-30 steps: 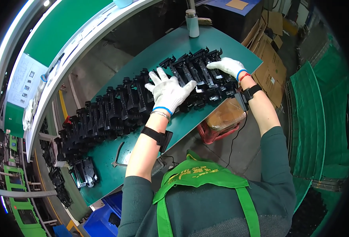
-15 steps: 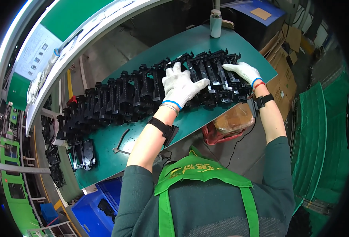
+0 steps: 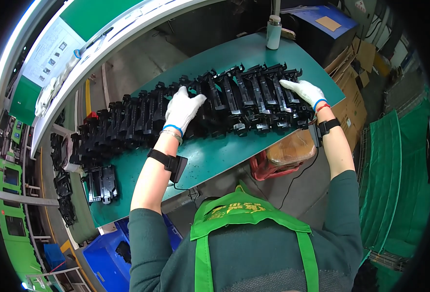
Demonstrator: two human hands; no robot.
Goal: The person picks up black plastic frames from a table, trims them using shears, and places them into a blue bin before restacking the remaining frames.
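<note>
A long row of black plastic frame parts (image 3: 230, 95) lies side by side across the green table. My left hand (image 3: 182, 113), in a white glove, rests on the middle of the row, thumb stretched out to the right; some fingertips are hidden among the parts. At the row's right end, my right hand (image 3: 306, 92), also gloved in white, lies against the outermost black part (image 3: 279, 90) with its fingers extended. Neither hand lifts anything. One separate black frame (image 3: 103, 185) lies on the table's near left corner.
A pale bottle (image 3: 273, 33) stands at the far table edge. Beneath the near edge are a red stool (image 3: 263, 165) and a blue bin (image 3: 109, 260). Cardboard (image 3: 351, 102) stands beyond the right edge; a white-edged shelf (image 3: 127, 33) arches over the far left.
My left hand has moved left along the row. Parts near the middle have shifted and lean differently. My right hand stays at the right end. My left forearm now covers the tool on the table.
</note>
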